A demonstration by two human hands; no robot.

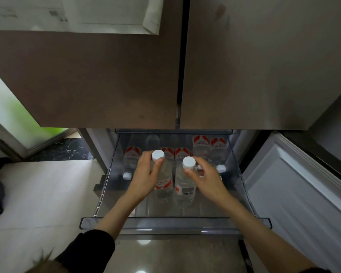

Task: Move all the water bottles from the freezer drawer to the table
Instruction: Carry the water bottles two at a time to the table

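Freezer drawer (175,223) holds clear, white-capped, red-labelled water bottles (163,182).

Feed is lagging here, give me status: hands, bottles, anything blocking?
Left hand grips one upright bottle, right hand grips another. Both over the open freezer drawer. More bottles lying at the back. Nothing blocking.

The person wears a black long-sleeved top. The left sleeve (89,251) is pushed up, its dark cuff ending below the elbow and leaving the forearm bare. Only a thin dark edge of the right sleeve (313,270) shows at the bottom border. Both hands are bare, without gloves, rings or watch
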